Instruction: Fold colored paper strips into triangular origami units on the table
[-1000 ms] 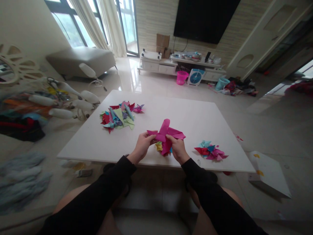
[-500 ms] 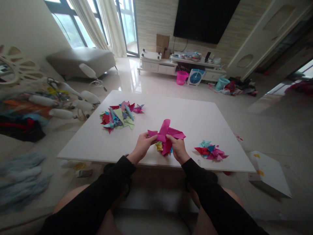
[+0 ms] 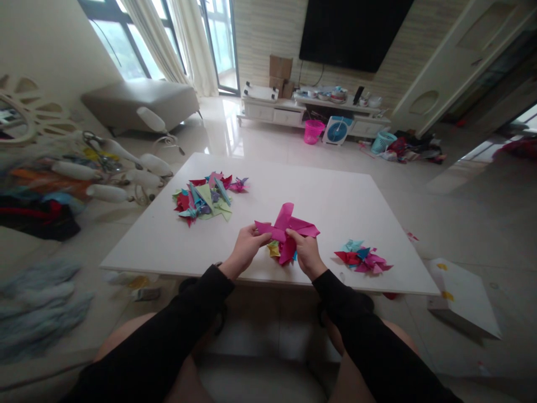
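Hands, left hand (image 3: 246, 249) and right hand (image 3: 305, 253), both pinching folded pink paper (image 3: 287, 226), above white table (image 3: 335, 207)

- The table (image 3: 168, 240) stands straight before the person.
- The paper (image 3: 287, 226) is held above the table's near middle, with the left hand (image 3: 247, 249) at its left side and the right hand (image 3: 308, 254) at its right.
- Scraps (image 3: 273, 249) lie on the table just under the paper, seemingly touching it.
- The left pile (image 3: 205, 198) lies on the table's far left.
- The right pile (image 3: 363, 258) lies near the table's front right corner.
- A box (image 3: 461, 302) lies on the floor right of the table.
- Behind the table, a cabinet (image 3: 272, 115) stands under the TV (image 3: 352, 31), with a bin (image 3: 312, 132) and a fan (image 3: 338, 131) before it.
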{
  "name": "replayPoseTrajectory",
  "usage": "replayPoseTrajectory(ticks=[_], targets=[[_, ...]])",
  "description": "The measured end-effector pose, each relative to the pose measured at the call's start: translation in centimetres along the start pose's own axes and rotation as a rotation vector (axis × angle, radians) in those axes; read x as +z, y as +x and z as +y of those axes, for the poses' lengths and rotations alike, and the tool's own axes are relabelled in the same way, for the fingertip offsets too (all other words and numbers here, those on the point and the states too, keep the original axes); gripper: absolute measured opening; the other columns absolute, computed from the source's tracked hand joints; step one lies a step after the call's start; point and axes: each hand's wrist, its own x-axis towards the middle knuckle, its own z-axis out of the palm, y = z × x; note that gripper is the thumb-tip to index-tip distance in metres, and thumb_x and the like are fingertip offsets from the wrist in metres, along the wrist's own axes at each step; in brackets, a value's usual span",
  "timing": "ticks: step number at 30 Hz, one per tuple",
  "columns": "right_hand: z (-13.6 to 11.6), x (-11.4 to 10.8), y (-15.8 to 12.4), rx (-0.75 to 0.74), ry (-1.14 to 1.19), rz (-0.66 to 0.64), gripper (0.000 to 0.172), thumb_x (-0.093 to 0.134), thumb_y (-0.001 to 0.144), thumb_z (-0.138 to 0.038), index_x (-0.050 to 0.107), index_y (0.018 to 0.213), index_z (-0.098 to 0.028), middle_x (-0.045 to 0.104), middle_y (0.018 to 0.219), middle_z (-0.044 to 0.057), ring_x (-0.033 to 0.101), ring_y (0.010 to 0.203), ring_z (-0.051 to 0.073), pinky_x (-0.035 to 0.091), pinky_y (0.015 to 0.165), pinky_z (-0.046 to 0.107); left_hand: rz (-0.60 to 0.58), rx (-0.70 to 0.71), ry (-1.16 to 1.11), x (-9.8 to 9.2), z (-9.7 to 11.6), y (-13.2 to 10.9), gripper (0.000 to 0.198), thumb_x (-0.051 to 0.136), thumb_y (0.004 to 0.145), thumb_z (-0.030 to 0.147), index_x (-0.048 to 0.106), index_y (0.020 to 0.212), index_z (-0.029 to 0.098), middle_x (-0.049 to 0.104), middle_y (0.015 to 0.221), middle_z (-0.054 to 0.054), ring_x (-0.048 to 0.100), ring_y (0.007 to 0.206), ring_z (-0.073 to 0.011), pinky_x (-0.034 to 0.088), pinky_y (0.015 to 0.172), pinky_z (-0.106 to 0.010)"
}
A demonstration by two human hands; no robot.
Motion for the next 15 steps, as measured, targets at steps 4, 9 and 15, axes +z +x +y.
replayPoseTrajectory(ticks=[4,9,15], targets=[[0.08,-0.01,0.07,0.001,-0.008,-0.002,0.031,0.085,0.063,-0.027,0.071,0.088,-0.015,0.076,0.083,0.004,0.071,0.075,0.018,0.057,0.071,0.031,-0.013,0.026,0.036,-0.01,0.03,-0.06,0.040,0.087,0.062,0.023,0.073,0.097,0.009,0.078,0.098,-0.014,0.073,0.089,-0.0230,0.056,0.089,-0.038],[0.01,0.05,-0.02,-0.001,-0.017,-0.006,0.031,0.085,0.063,-0.028,0.070,0.088,-0.016,0.076,0.084,0.005,0.071,0.076,0.020,0.058,0.073,0.032,-0.007,0.038,0.041,0.03,0.14,-0.07,0.041,0.089,0.059,0.021,0.073,0.095,0.009,0.078,0.097,-0.013,0.074,0.087,-0.0242,0.056,0.088,-0.039],[0.10,0.06,0.02,0.000,-0.013,0.004,0.030,0.085,0.063,-0.027,0.070,0.086,-0.015,0.075,0.081,0.003,0.070,0.073,0.017,0.057,0.072,0.030,-0.004,0.031,0.037,0.21,0.21,-0.13,0.039,0.087,0.061,0.021,0.073,0.094,0.009,0.078,0.095,-0.012,0.073,0.085,-0.0220,0.056,0.087,-0.037]])
